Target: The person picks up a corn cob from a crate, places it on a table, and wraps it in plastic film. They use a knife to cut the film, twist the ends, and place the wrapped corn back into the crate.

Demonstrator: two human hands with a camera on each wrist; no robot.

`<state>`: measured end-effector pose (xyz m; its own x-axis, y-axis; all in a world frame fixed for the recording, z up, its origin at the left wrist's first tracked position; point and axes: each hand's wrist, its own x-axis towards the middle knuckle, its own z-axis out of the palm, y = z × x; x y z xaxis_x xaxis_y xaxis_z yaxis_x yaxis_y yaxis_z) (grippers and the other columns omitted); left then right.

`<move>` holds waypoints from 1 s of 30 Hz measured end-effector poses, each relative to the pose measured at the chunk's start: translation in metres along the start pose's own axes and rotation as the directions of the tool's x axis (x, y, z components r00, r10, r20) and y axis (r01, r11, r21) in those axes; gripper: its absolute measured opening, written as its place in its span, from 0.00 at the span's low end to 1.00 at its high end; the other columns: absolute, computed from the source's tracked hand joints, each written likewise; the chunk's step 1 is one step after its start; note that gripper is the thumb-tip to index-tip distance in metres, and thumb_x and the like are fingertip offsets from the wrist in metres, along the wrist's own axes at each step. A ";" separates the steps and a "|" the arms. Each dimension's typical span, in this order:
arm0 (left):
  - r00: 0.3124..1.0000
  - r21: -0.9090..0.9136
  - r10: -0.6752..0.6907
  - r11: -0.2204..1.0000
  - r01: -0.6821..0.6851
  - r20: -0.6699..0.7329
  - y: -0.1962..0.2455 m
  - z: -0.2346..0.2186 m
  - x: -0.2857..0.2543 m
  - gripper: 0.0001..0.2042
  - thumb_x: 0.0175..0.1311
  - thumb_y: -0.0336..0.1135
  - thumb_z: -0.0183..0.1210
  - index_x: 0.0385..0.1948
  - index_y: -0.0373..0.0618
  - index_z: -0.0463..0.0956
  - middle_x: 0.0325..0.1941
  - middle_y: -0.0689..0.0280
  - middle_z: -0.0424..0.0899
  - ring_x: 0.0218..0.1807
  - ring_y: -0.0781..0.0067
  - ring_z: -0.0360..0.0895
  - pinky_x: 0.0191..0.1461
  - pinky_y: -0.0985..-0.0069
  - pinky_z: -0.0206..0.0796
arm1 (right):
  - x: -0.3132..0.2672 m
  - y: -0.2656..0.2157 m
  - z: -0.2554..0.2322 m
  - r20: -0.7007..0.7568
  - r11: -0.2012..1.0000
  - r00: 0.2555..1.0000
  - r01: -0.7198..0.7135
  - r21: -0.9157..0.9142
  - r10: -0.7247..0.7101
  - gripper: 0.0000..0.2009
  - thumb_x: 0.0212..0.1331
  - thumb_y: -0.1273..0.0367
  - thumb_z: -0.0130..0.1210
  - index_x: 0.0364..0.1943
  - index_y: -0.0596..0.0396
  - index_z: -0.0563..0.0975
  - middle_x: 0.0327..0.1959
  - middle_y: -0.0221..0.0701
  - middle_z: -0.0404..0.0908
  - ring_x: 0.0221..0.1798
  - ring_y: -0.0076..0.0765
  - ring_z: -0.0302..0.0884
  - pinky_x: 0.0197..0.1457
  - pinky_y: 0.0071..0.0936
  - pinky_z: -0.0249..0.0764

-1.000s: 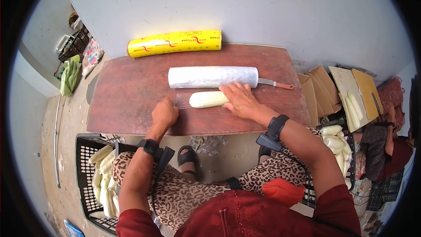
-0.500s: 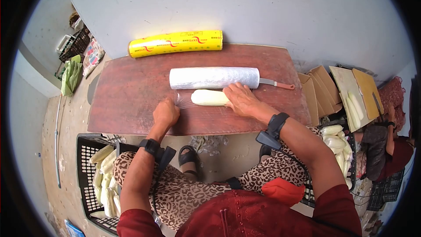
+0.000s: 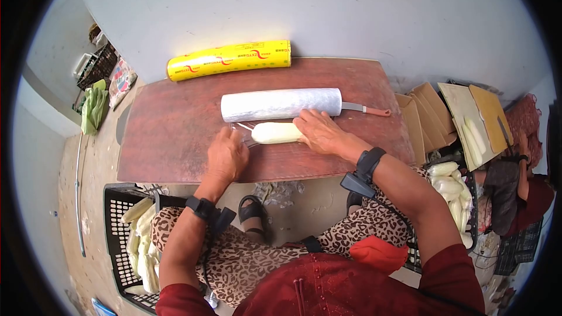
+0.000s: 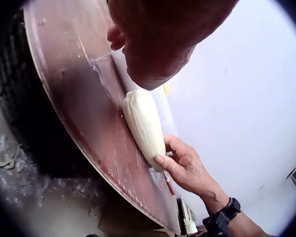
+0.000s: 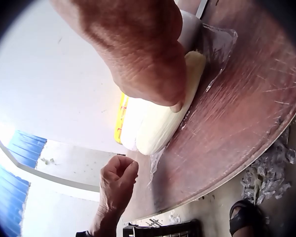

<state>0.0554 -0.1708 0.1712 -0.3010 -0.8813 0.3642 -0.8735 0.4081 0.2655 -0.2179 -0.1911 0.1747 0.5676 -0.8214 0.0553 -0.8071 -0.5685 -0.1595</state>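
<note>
A long, pale cream vegetable (image 3: 276,133) with a blunt end lies on the table beside a big roll of cling film (image 3: 275,104). My right hand (image 3: 325,133) grips its right end, thumb on the near side and fingers over the far side, as the left wrist view shows. Thin clear film (image 5: 155,165) spreads out from under the vegetable. At its left end, my left hand (image 3: 227,155) has thumb and forefinger pinched together, with a whitish strand of film running from the fingertips toward the vegetable. The left fingertips are partly hidden in the left wrist view.
A knife (image 3: 374,111) pokes out from behind the roll's right end. At the back stands a yellow wrapped roll (image 3: 229,60). A black crate (image 3: 114,210) of pale vegetables sits at the left knee; more wrapped vegetables (image 3: 448,187) are at the right. Another person (image 3: 515,199) works far right.
My left hand has risen a little, moved right toward the vegetable and turned, and the film that was stretched flat is now drawn into a strand. The right hand keeps its grip.
</note>
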 end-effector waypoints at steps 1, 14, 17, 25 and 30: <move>0.998 -0.003 0.056 0.998 -0.056 0.014 0.004 0.001 -0.002 0.05 0.55 0.32 0.55 0.30 0.41 0.74 0.34 0.54 0.75 0.39 0.50 0.76 0.41 0.56 0.71 | -0.001 -0.001 -0.001 -0.017 1.000 1.000 0.005 0.009 -0.005 0.18 0.56 0.67 0.61 0.49 0.55 0.70 0.45 0.36 0.69 0.51 0.44 0.67 0.50 0.44 0.64; 0.952 0.174 0.286 0.938 -0.301 0.107 -0.008 0.023 -0.001 0.02 0.56 0.29 0.53 0.29 0.45 0.74 0.32 0.60 0.74 0.40 0.60 0.75 0.43 0.65 0.65 | -0.002 -0.003 -0.001 -0.022 0.999 0.999 0.030 0.039 -0.029 0.27 0.57 0.67 0.60 0.61 0.48 0.66 0.50 0.35 0.70 0.56 0.44 0.67 0.54 0.47 0.63; 0.966 0.159 0.247 0.953 -0.257 0.079 -0.009 0.024 0.000 0.01 0.57 0.30 0.54 0.29 0.46 0.72 0.32 0.60 0.74 0.39 0.59 0.75 0.43 0.65 0.65 | 0.000 -0.001 -0.002 0.066 0.998 0.998 0.005 0.059 -0.009 0.27 0.60 0.67 0.56 0.64 0.49 0.64 0.55 0.38 0.69 0.59 0.46 0.65 0.60 0.51 0.61; 0.951 0.090 0.306 0.947 -0.309 0.047 -0.003 0.015 0.000 0.02 0.55 0.29 0.56 0.27 0.45 0.72 0.31 0.59 0.74 0.35 0.57 0.75 0.43 0.64 0.66 | 0.004 -0.005 -0.013 0.177 0.989 0.983 -0.072 0.132 0.048 0.26 0.64 0.66 0.53 0.66 0.50 0.62 0.57 0.41 0.69 0.63 0.48 0.64 0.65 0.54 0.58; 0.894 0.217 0.410 0.870 -0.443 0.179 -0.005 0.023 0.001 0.02 0.56 0.31 0.52 0.27 0.47 0.73 0.31 0.63 0.77 0.38 0.65 0.77 0.44 0.68 0.65 | 0.002 -0.006 -0.008 0.130 0.991 0.989 -0.079 0.106 0.065 0.26 0.62 0.67 0.55 0.64 0.49 0.63 0.54 0.37 0.69 0.60 0.45 0.65 0.60 0.51 0.62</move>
<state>0.0506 -0.1793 0.1493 -0.6961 -0.6634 0.2745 -0.7098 0.6933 -0.1244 -0.2134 -0.1900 0.1836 0.5304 -0.8436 -0.0843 -0.8277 -0.4937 -0.2667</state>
